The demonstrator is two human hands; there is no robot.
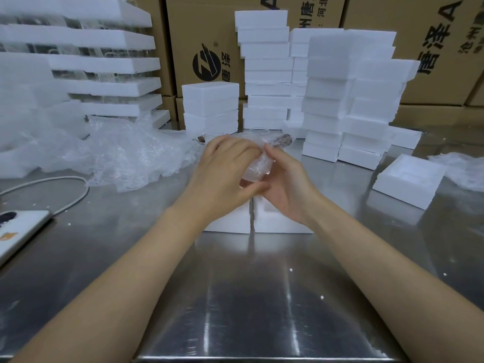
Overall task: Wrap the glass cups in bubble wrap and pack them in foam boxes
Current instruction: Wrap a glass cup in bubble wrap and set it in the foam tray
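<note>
Glass cup in bubble wrap, clasped mid-air: left hand curled over it from 9 o'clock, right hand cupping from 4 o'clock. Long axis roughly 12 to 6. Open foam box just below, toward 6 o'clock, equally near both hands.

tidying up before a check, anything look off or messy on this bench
The foam box stacks at back right sit staggered and leaning, not square. A crumpled bubble wrap heap sprawls across the table at left, and white crumbs dot the steel.
</note>
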